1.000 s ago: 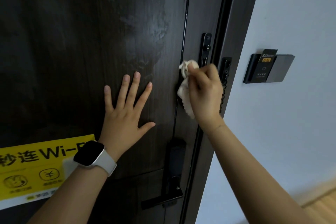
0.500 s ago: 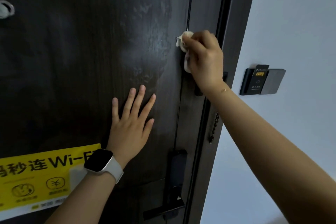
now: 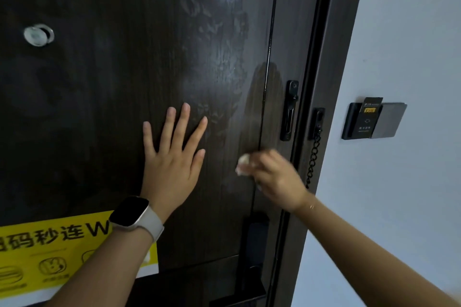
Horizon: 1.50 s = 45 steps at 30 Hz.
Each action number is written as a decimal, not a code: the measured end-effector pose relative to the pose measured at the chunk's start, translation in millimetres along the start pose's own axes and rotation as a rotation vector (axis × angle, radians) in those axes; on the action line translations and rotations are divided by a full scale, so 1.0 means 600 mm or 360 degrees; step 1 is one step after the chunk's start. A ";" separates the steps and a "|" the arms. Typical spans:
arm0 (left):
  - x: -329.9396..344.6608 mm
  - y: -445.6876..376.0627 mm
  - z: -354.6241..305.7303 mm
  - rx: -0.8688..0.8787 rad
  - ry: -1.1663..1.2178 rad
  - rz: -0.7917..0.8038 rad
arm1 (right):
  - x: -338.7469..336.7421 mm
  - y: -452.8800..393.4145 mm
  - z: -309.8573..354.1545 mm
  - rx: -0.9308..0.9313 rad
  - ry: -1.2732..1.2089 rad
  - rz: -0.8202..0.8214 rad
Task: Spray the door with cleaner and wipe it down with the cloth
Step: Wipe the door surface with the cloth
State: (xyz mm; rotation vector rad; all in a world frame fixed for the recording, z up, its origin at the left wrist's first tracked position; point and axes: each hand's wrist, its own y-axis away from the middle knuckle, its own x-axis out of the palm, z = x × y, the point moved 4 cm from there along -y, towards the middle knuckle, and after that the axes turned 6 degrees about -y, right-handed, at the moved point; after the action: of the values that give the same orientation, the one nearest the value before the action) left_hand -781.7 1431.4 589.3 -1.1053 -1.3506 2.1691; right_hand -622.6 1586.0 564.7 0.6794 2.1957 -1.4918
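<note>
Left hand (image 3: pixel 172 157) flat, splayed on dark woodgrain door (image 3: pixel 99 107); right hand (image 3: pixel 277 179) clutching crumpled white cloth (image 3: pixel 243 161)

Right hand (image 3: pixel 273 177) motion-blurred; finger outlines smeared, grip cannot be read exactly. Small white crumpled cloth (image 3: pixel 243 162) mostly hidden behind those fingers, only a blurred edge showing at their left. Yellow paper Wi-Fi notice (image 3: pixel 50 257) cut by left edge and partly covered by left forearm and white-strapped smartwatch (image 3: pixel 136 219); small print unreadable. Black lever door handle (image 3: pixel 252 274) dim, its lower end cut by bottom edge. Text on dark wall-mounted card holder (image 3: pixel 369 121) too small to read.
</note>
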 end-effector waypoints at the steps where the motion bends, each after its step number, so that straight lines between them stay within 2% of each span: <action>1: 0.001 0.000 0.000 0.0003 -0.0010 -0.0006 | -0.024 -0.033 -0.016 0.0056 0.0020 -0.0105; 5: -0.001 -0.001 0.002 0.0018 -0.0002 -0.0014 | -0.123 -0.182 -0.065 0.0295 0.0204 -0.0536; 8: -0.002 0.000 0.002 0.0011 0.0038 -0.0028 | -0.134 -0.225 -0.064 0.0439 0.0188 -0.0728; 12: -0.002 0.000 0.006 0.0020 0.0094 -0.0030 | -0.034 -0.128 0.000 0.0290 0.0145 -0.0666; 17: -0.002 0.001 0.004 0.0036 0.0065 -0.0011 | 0.097 0.048 0.088 0.0153 0.0041 -0.0159; 20: -0.005 0.000 0.005 0.0037 0.0083 0.0017 | 0.100 0.064 0.088 0.0064 0.0047 -0.0002; 23: -0.007 -0.002 0.006 0.0040 0.0160 0.0043 | 0.039 -0.020 0.049 0.0123 0.0051 -0.0196; 27: -0.009 -0.001 0.011 -0.0014 0.0335 0.0088 | -0.062 -0.169 -0.003 0.0399 0.0170 -0.0556; 29: -0.012 -0.001 0.011 -0.0030 0.0399 0.0119 | -0.076 -0.202 -0.005 0.0502 0.0145 -0.0650; 31: -0.014 -0.001 0.013 -0.0027 0.0443 0.0149 | -0.050 -0.188 0.017 0.0433 0.0141 -0.0573; 34: -0.018 0.000 0.017 -0.0002 0.0495 0.0171 | 0.014 -0.103 0.062 0.0159 0.0104 -0.0244; 37: -0.027 0.002 0.016 0.0005 0.0481 0.0156 | 0.029 -0.049 0.068 0.0093 0.0124 -0.0004; 39: -0.038 0.001 0.011 -0.0060 0.0507 0.0131 | 0.008 -0.057 0.053 0.0088 0.0110 0.0045; 42: -0.064 -0.019 0.002 -0.0149 0.0579 0.0034 | -0.072 -0.100 0.008 0.0231 0.0077 -0.0218; 45: -0.089 -0.072 -0.008 -0.0020 0.0524 -0.0145 | -0.167 -0.149 -0.053 0.0354 0.0196 -0.0516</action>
State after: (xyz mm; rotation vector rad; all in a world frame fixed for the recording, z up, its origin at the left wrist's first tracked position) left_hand -748.7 1420.4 648.5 -1.3099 -1.2400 1.8194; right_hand -597.1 1570.6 699.7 0.5106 2.3395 -1.9254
